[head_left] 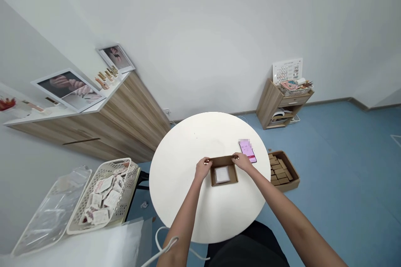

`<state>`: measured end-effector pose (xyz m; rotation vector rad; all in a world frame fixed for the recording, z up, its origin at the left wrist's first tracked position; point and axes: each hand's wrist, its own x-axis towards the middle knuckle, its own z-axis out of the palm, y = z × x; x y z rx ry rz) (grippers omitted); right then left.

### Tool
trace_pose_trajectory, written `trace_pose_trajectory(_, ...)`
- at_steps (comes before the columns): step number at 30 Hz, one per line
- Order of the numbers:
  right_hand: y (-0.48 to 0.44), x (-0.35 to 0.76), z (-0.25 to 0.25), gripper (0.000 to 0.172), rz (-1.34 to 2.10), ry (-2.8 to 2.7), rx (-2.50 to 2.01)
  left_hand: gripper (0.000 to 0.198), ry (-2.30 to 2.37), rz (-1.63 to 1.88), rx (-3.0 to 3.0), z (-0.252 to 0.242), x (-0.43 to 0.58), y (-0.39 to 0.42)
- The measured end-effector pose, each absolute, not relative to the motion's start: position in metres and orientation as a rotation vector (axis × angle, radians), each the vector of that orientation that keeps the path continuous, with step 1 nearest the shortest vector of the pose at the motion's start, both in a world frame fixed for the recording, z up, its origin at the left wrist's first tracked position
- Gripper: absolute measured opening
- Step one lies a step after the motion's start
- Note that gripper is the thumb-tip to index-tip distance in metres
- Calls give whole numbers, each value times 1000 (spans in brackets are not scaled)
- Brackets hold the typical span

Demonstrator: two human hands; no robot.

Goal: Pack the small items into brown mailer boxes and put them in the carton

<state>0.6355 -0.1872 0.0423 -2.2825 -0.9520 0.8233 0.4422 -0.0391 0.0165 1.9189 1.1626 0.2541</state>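
Cardboard box [223,161] on the round table [188,142], white packet [222,174] inside. Left hand [203,169] and right hand [242,162] each pinch a far corner. Risk: an uneven pull may crease the flap, and the right wrist could nudge the phone [248,151] just beside it

A small open cardboard box [222,161] is held on the round white worktop [184,150]. Its far corners are gripped by the left hand [203,170] and the right hand [242,162]. The far flap seems to be pinched, though the fingers are too small to be read surely. A white packet [222,174] is seen inside. A pink-screened phone [248,152] is laid just beside the right hand. A white basket [125,167] of sachets is set off to the left.
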Motion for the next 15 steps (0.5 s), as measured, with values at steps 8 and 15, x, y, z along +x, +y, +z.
trace_pose_trajectory(8,-242,592,28,57,690,-1043,-2301,40,972,512,1987,2,400,-100)
trace_pose_trajectory(15,-265,573,-8,72,669,-1107,-2287,61,998,437,2056,-26,382,-124)
